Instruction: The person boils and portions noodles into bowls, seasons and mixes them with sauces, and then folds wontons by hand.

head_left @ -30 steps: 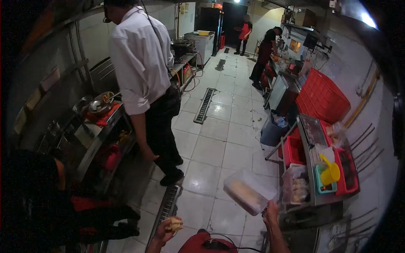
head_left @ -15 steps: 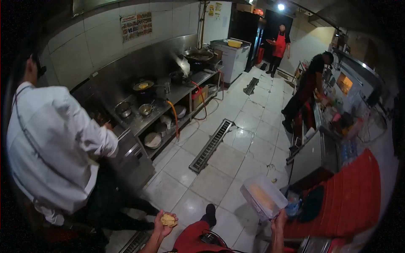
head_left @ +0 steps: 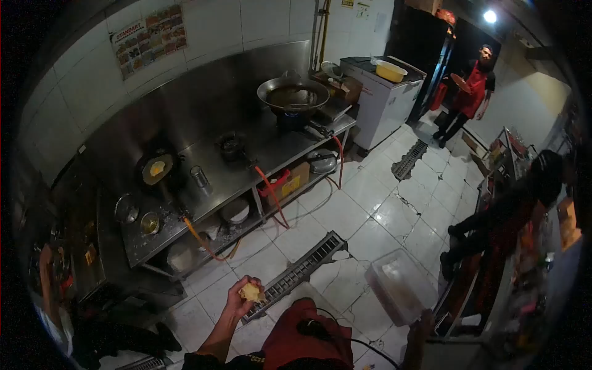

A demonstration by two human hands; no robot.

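My left hand is closed around a crumpled pale yellow lump, held palm up above the floor drain. What the lump is made of I cannot make out. On the other side, my right hand grips the near end of a translucent plastic container, which is tilted over the tiles. Its contents are too dim to identify. Between both hands is my red apron, with a dark cable lying across it.
A steel counter on the left bears a pan with yellow food and a large wok of dark liquid. Orange hoses hang at its front. A long floor grate crosses broken tiles. Two people stand ahead and to the right.
My view has moved forward along the aisle and swung left, so the stoves look nearer. The white-shirted person has mostly left view. Both hands still hold the lump and container.
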